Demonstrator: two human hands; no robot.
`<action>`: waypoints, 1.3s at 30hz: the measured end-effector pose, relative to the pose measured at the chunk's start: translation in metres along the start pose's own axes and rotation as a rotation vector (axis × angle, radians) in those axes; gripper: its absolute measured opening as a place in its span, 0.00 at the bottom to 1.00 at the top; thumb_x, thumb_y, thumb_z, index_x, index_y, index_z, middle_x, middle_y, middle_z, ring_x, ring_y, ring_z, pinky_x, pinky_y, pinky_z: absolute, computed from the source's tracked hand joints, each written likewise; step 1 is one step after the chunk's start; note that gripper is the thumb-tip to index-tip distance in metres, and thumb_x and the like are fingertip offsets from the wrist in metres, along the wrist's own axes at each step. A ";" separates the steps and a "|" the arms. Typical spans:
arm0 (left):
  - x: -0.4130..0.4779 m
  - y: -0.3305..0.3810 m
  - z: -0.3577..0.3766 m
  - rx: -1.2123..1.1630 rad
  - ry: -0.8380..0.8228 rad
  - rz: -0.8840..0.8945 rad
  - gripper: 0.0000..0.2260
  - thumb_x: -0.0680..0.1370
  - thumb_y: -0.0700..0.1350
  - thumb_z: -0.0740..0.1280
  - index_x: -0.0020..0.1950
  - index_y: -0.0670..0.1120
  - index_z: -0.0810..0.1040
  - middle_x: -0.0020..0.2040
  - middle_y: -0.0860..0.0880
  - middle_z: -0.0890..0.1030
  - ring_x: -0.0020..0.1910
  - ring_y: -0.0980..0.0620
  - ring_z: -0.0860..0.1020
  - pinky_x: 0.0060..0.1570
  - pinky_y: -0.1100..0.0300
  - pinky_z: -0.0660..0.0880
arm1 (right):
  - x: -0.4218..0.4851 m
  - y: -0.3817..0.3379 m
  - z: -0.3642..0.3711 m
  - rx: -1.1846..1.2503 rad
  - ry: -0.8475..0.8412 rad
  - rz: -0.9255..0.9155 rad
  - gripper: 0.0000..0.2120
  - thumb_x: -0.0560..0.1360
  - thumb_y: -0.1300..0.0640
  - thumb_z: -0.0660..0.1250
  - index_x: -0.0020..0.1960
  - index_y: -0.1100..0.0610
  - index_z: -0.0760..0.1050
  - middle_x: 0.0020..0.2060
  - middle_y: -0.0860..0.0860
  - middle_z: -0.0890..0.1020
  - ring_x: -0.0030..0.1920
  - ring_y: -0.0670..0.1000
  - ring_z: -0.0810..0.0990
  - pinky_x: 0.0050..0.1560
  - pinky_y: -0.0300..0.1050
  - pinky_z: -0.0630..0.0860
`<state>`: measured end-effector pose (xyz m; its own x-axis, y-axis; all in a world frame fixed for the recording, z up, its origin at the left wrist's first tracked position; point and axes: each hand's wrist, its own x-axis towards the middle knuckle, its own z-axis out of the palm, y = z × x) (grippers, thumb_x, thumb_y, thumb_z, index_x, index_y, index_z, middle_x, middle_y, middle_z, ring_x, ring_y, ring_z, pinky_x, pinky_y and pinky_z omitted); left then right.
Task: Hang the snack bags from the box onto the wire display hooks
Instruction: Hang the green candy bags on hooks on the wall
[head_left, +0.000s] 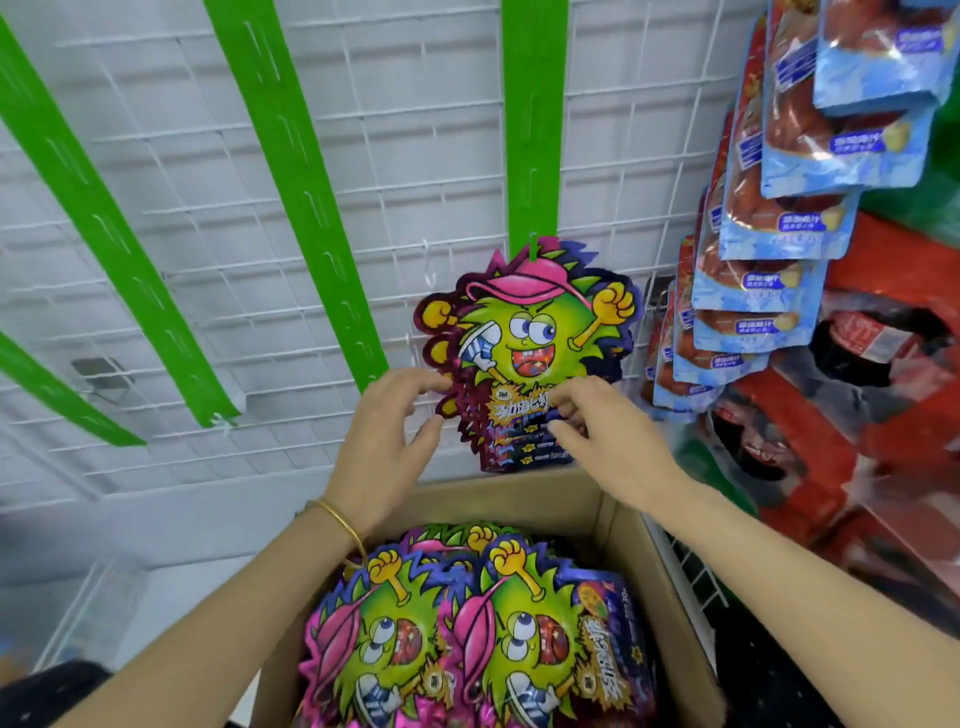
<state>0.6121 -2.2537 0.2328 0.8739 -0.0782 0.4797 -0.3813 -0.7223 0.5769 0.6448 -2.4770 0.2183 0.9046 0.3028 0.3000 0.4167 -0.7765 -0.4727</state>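
The white wire grid (208, 260) fills the wall behind the hung bags (535, 332). Green strips (306, 208) slant down it to their left, and one more runs straight above them, its lower end meeting the top of the front bag. The cardboard box (576, 499) sits just below the hung bags, its near end cut off by the picture's edge. Blue bags (769, 234) hang in overlapping rows to the right of the hung bags, and the red packs (883, 415) beyond those are too blurred to make out. The loose bags (467, 623) in the box lie flat and show the same green spiky face in a pink cap.

My left hand (384, 436) is at the hung bags' lower left edge. Its fingers are spread wide and gently bent, the tips touch that edge, and it grips nothing. My right hand (602, 431) rests on their lower front, with bent fingers and only a narrow gap to the thumb. I cannot tell whether it pinches the front bag. A gold bangle (340, 522) circles my left wrist.

Yellow characters cross the front bag, partly under my right fingers, and I cannot read them. The white print on the blue bags is too small. Several edges show behind the front bag, but I cannot count them.
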 end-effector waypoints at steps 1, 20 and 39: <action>-0.016 -0.010 0.002 -0.021 -0.051 -0.052 0.13 0.72 0.40 0.62 0.55 0.51 0.75 0.56 0.53 0.75 0.56 0.57 0.71 0.53 0.72 0.68 | -0.004 0.004 0.015 0.078 -0.199 0.080 0.10 0.76 0.55 0.64 0.56 0.57 0.72 0.48 0.52 0.77 0.50 0.52 0.77 0.49 0.48 0.74; -0.078 -0.055 0.015 -0.218 -0.444 -0.530 0.11 0.76 0.40 0.66 0.57 0.44 0.75 0.55 0.49 0.77 0.54 0.54 0.75 0.56 0.66 0.70 | -0.022 0.015 0.106 0.164 -0.760 0.167 0.14 0.73 0.56 0.69 0.57 0.61 0.77 0.53 0.56 0.76 0.55 0.53 0.74 0.45 0.38 0.65; 0.004 0.023 -0.006 -0.111 -0.423 -0.135 0.07 0.73 0.41 0.69 0.38 0.47 0.73 0.32 0.55 0.72 0.31 0.59 0.69 0.33 0.64 0.65 | 0.010 -0.042 -0.027 0.355 -0.223 -0.091 0.11 0.73 0.57 0.69 0.53 0.61 0.79 0.45 0.52 0.80 0.47 0.50 0.78 0.49 0.44 0.72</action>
<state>0.6049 -2.2664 0.2515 0.9555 -0.2788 0.0959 -0.2650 -0.6692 0.6943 0.6342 -2.4558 0.2637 0.8438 0.5038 0.1851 0.4652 -0.5144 -0.7204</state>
